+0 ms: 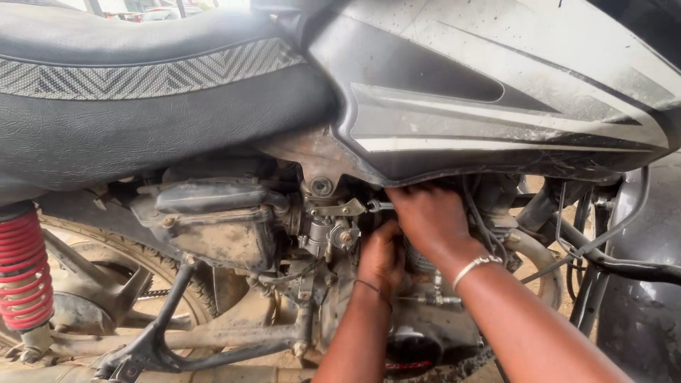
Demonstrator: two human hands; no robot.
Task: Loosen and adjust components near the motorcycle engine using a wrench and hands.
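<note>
The right hand [429, 216], with a thin silver bangle [474, 267] on its wrist, reaches up under the dusty black and grey fuel tank [496, 85] of the motorbike. Its fingers curl in toward a small metal spanner [378, 206] by the grey carburettor [328, 230]; I cannot tell if they clamp it. The left hand [381, 257] sits just below, fingers bent against the dirty engine [425, 326], and its grip is hidden too. The black seat [142, 92] is at upper left, and a red spring [23, 269] is at the left edge.
</note>
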